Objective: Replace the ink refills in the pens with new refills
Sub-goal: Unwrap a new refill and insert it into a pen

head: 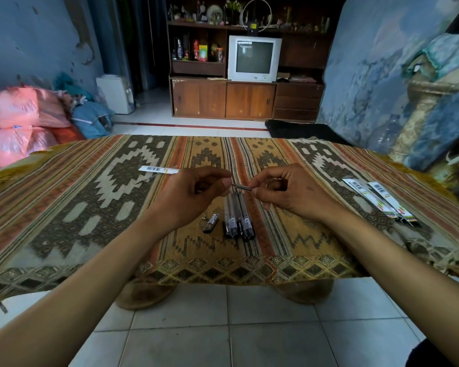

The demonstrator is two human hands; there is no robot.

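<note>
Both hands hover over the worktop (64,197): the left hand (194,197) and right hand (289,192) each pinch one end of a thin refill (241,187) above the pens (237,218); keep it straight, pull gently along its length, don't bend it

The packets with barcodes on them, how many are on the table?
3. One white barcoded refill packet lies on the patterned woven tablecloth left of the hands; two more lie side by side near the right edge. Others may be hidden.
</note>
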